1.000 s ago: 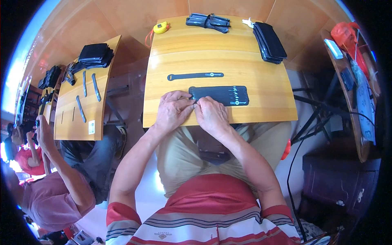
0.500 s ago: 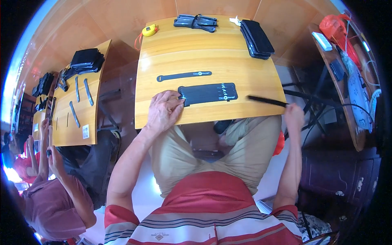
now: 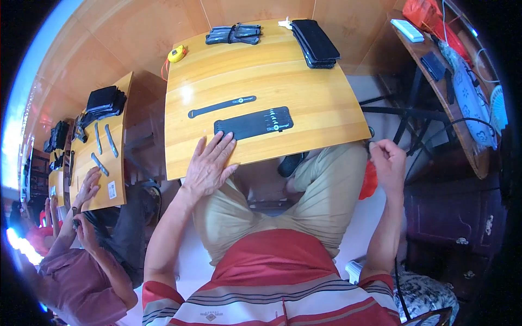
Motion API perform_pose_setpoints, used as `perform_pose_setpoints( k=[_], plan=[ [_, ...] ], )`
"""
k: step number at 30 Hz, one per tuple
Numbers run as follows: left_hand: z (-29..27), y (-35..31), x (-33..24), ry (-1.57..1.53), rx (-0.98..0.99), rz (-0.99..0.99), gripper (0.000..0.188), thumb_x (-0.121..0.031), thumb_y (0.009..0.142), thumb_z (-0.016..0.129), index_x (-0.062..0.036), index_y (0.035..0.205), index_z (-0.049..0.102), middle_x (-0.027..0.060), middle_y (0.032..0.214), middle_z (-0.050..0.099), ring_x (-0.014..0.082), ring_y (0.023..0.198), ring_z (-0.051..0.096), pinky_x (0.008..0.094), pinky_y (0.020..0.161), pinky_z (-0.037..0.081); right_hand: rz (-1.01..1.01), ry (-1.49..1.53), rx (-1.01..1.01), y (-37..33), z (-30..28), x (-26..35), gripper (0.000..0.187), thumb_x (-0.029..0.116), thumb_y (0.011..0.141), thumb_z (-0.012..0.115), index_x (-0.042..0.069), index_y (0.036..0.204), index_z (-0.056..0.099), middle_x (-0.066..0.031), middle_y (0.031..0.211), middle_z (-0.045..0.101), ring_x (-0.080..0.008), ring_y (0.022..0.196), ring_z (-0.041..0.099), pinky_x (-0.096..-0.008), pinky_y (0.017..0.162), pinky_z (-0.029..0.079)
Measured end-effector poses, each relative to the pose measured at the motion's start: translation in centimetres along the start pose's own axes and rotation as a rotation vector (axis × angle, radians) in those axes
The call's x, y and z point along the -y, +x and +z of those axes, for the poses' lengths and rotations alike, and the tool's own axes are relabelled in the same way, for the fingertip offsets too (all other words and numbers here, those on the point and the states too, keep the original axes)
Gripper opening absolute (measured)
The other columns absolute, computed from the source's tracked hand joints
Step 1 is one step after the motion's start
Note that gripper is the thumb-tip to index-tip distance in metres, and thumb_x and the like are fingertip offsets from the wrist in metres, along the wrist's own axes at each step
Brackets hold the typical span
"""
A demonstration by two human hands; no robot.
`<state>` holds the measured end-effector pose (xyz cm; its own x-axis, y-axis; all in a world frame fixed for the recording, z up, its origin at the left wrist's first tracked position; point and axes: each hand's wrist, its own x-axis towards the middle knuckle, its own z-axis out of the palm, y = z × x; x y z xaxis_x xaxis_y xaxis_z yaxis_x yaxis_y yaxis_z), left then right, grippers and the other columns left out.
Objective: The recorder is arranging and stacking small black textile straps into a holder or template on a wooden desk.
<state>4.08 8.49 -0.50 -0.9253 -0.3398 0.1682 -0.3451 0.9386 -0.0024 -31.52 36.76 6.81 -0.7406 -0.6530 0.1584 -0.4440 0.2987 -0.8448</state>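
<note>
My left hand (image 3: 209, 165) lies with fingers outstretched, its fingertips on the left end of a flat stack of black straps (image 3: 250, 124) with pale print at its right end. Just beyond that stack, a single black strap (image 3: 222, 107) with a slot at its left tip rests on the wooden table (image 3: 310, 103). Off the table's right corner, my right hand (image 3: 389, 163) is closed in a pinch. A small dark bit shows by its fingertips; what it belongs to cannot be made out.
At the table's far side are a yellow tape measure (image 3: 176, 54), a bundle of dark straps (image 3: 234, 34) and a stack of black pieces (image 3: 315, 43). Left, another person (image 3: 81, 271) works at a second table (image 3: 117, 174). A cluttered shelf (image 3: 435, 108) stands right.
My right hand has moved from beside the table edge, and the black strap it held over the table no longer shows there. My left fingers have straightened out. The view has shifted slightly.
</note>
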Motion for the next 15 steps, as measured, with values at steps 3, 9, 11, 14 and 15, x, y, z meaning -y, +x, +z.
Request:
perform_pose_setpoints(
  k=[3, 9, 11, 14, 15],
  plan=[
    [-0.5, -0.5, -0.2, 0.028, 0.055, -0.036, 0.073, -0.054, 0.1, 0.058, -0.009, 0.156, 0.047, 0.0133, 0.165, 0.041, 0.0263, 0.154, 0.035, 0.0527, 0.128, 0.019, -0.02, 0.081, 0.117, -1.3, 1.5, 1.9, 0.018, 0.014, 0.098, 0.069, -0.001, 0.087, 0.069, 0.0005, 0.071, 0.061, -0.0053, 0.066, 0.051, -0.0258, 0.059, 0.041],
    [-1.9, 0.3, -7.6, -0.436, -0.335, -0.014, 0.084, -0.028, 0.084, 0.086, 0.0012, 0.152, 0.046, 0.0243, 0.151, 0.053, 0.0347, 0.137, 0.057, 0.0505, 0.112, 0.047, -0.236, 0.246, 0.457, -3.8, 7.2, 6.3, 0.014, 0.007, 0.094, 0.072, -0.002, 0.085, 0.067, -0.0045, 0.077, 0.065, -0.0093, 0.067, 0.058, -0.0271, 0.06, 0.045],
    [-2.5, 1.5, -11.8, -0.672, -0.367, -0.017, 0.076, -0.019, 0.082, 0.087, 0.0051, 0.145, 0.051, 0.0256, 0.138, 0.063, 0.0367, 0.122, 0.067, 0.0467, 0.101, 0.056, -0.353, 0.244, 0.512, -4.7, 9.7, 7.8, 0.011, 0.005, 0.09, 0.074, -0.002, 0.086, 0.068, -0.0098, 0.078, 0.066, -0.0158, 0.067, 0.063, -0.0309, 0.061, 0.049],
    [-2.7, 1.3, -14.0, -0.895, -0.379, -0.115, 0.044, -0.011, 0.088, 0.081, 0.0039, 0.127, 0.067, 0.0232, 0.12, 0.072, 0.0349, 0.106, 0.074, 0.0406, 0.093, 0.06, -0.579, 0.172, 0.442, -4.7, 11.8, 8.8, 0.016, 0.014, 0.091, 0.076, 0.001, 0.088, 0.067, -0.013, 0.081, 0.067, -0.0253, 0.073, 0.069, -0.0403, 0.063, 0.054],
    [-2.8, 0.8, -14.0, -1.01, -0.263, -0.236, 0.034, -0.008, 0.089, 0.079, 0.001, 0.121, 0.071, 0.0219, 0.115, 0.074, 0.0339, 0.103, 0.075, 0.0384, 0.09, 0.061, -0.577, 0.173, 0.447, -4.4, 11.9, 8.7, 0.016, 0.014, 0.091, 0.076, 0.001, 0.088, 0.067, -0.013, 0.081, 0.067, -0.0253, 0.073, 0.069, -0.0403, 0.063, 0.054]
  ],
)
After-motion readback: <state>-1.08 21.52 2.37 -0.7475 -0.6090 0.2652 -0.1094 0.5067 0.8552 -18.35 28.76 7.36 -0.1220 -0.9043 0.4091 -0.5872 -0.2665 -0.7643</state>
